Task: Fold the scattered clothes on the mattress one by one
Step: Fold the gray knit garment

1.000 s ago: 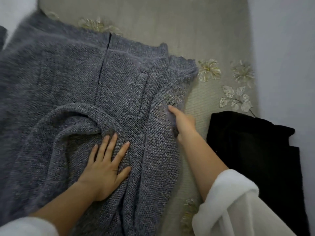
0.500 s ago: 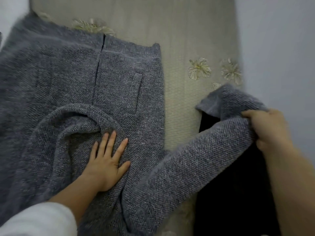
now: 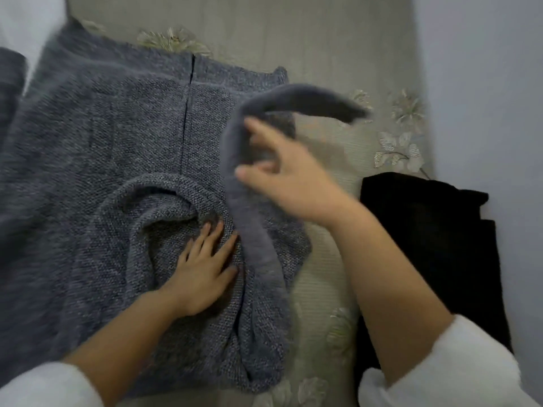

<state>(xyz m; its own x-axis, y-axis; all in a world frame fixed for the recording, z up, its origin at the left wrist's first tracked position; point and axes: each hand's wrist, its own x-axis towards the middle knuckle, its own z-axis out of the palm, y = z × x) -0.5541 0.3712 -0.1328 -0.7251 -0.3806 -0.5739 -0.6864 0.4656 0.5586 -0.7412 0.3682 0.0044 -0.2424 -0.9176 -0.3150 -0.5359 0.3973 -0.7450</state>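
While left hand (image 3: 202, 277) presses nubby knit (image 3: 117, 127), right hand (image 3: 293, 183) carries sleeve (image 3: 255, 245).

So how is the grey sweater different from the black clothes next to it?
The grey sweater is knitted grey; the black garment is plain black. The grey sweater lies spread wide, while the black garment looks folded smaller. The left hand presses flat on the grey sweater and the right hand is at its lifted sleeve; nothing touches the black garment. Both lie on the mattress.
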